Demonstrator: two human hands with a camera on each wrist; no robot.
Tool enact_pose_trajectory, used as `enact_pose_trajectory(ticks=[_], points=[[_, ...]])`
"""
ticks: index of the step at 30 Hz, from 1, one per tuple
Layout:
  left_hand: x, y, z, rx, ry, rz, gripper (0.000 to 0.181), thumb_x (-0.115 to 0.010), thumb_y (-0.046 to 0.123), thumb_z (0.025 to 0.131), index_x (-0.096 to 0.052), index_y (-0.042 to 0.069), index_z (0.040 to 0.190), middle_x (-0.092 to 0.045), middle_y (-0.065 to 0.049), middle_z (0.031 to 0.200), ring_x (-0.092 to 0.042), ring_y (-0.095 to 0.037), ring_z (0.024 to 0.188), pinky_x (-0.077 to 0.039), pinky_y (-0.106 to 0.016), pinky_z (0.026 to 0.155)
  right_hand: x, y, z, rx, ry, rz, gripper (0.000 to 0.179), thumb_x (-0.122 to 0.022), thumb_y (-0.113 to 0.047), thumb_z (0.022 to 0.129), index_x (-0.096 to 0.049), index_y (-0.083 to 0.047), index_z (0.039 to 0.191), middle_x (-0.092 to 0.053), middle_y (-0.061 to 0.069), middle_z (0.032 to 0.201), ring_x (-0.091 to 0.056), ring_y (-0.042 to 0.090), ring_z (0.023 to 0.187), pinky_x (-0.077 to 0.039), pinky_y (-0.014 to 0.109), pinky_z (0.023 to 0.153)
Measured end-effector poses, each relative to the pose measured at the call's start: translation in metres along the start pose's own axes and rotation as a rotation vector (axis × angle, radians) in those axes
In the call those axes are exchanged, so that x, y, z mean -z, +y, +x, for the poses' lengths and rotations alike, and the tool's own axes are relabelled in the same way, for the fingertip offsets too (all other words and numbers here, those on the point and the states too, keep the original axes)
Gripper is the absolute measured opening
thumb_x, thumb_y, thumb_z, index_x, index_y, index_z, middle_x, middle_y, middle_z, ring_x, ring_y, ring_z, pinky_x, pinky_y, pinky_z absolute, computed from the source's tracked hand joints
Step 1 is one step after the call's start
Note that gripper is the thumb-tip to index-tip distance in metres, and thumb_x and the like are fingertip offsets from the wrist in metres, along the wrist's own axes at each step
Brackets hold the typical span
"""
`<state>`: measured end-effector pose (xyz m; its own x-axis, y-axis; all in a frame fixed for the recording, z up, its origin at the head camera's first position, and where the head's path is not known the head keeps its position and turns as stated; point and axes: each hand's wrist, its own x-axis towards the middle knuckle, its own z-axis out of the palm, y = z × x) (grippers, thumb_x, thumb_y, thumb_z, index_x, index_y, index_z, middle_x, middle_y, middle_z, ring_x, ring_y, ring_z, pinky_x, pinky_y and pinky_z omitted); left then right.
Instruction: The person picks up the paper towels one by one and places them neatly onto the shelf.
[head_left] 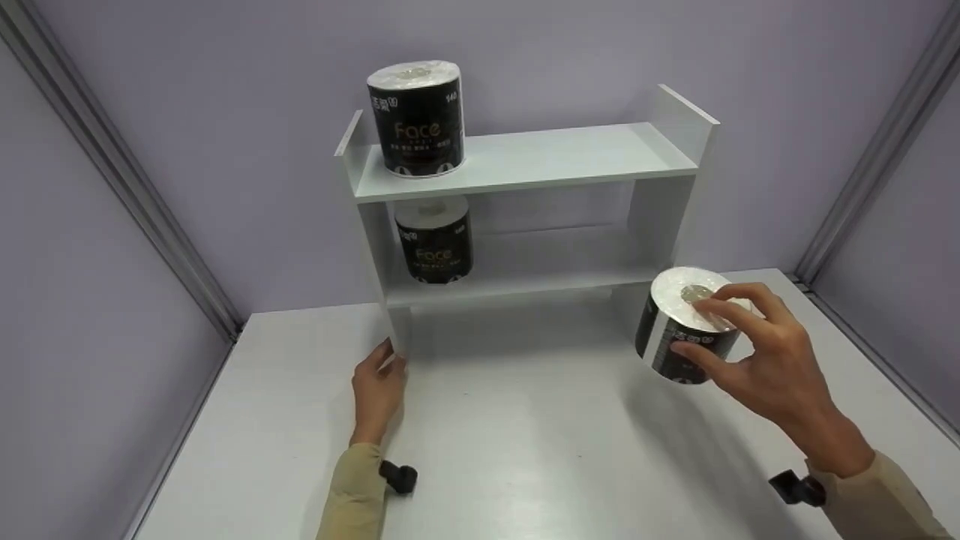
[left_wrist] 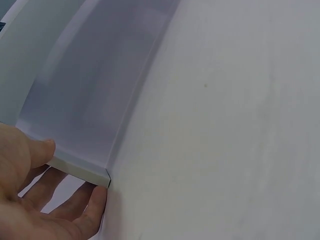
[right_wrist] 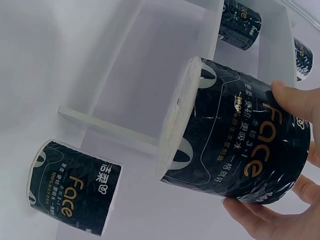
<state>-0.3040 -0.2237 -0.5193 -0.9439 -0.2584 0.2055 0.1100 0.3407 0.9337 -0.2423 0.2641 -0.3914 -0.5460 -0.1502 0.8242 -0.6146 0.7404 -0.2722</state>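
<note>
My right hand (head_left: 772,360) grips a black-wrapped toilet paper roll (right_wrist: 235,135), thumb on one side and fingers across the other. The roll is slightly tilted, in front of the right end of a white two-tier shelf (head_left: 540,292). With my left hand (head_left: 379,390) I hold the lower front edge of the shelf's left side panel (left_wrist: 80,172), thumb on the inner face and fingers on the outer. One matching roll (head_left: 418,124) stands upright at the left of the top tier; another roll (head_left: 435,244) stands directly below it on the lower tier.
The right wrist view shows a further roll (right_wrist: 75,187) on the table beside the shelf's right side, mostly hidden in the head view. The white table (head_left: 510,450) extends under the shelf. Pale walls (head_left: 187,112) enclose the back and both sides.
</note>
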Motion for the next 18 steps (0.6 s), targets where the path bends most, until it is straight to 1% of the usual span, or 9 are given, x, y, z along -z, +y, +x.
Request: enact_pose_trajectory(ticks=[5, 10, 18], points=[[0.000, 0.000, 0.000, 0.001, -0.006, -0.013, 0.050, -0.058, 0.011, 0.109, -0.048, -0.005, 0.156, -0.053, -0.028, 0.156, -0.061, -0.047, 0.137, -0.053, -0.053, 0.113, 0.000, -0.002, 0.002, 0.007, -0.006, -0.010, 0.063, -0.106, -0.010, 0.058, -0.081, -0.012, 0.116, -0.068, 0.012, 0.120, -0.066, 0.028, 0.104, -0.042, 0.011, 0.085], [0.000, -0.001, 0.000, -0.013, -0.008, -0.015, 0.050, -0.058, 0.011, 0.109, -0.049, -0.005, 0.155, -0.054, -0.028, 0.156, -0.060, -0.048, 0.136, -0.053, -0.054, 0.113, 0.001, -0.003, 0.005, 0.012, -0.014, -0.009, 0.062, -0.105, -0.011, 0.059, -0.081, -0.012, 0.116, -0.068, 0.012, 0.121, -0.067, 0.028, 0.102, -0.043, 0.012, 0.083], [-0.001, -0.002, 0.001, -0.013, 0.000, -0.005, 0.049, -0.059, 0.012, 0.109, -0.051, -0.003, 0.155, -0.055, -0.026, 0.156, -0.061, -0.047, 0.137, -0.053, -0.053, 0.112, 0.001, -0.007, 0.011, 0.015, -0.009, -0.003, 0.061, -0.105, -0.011, 0.061, -0.081, -0.013, 0.117, -0.069, 0.012, 0.121, -0.067, 0.028, 0.102, -0.043, 0.011, 0.084]])
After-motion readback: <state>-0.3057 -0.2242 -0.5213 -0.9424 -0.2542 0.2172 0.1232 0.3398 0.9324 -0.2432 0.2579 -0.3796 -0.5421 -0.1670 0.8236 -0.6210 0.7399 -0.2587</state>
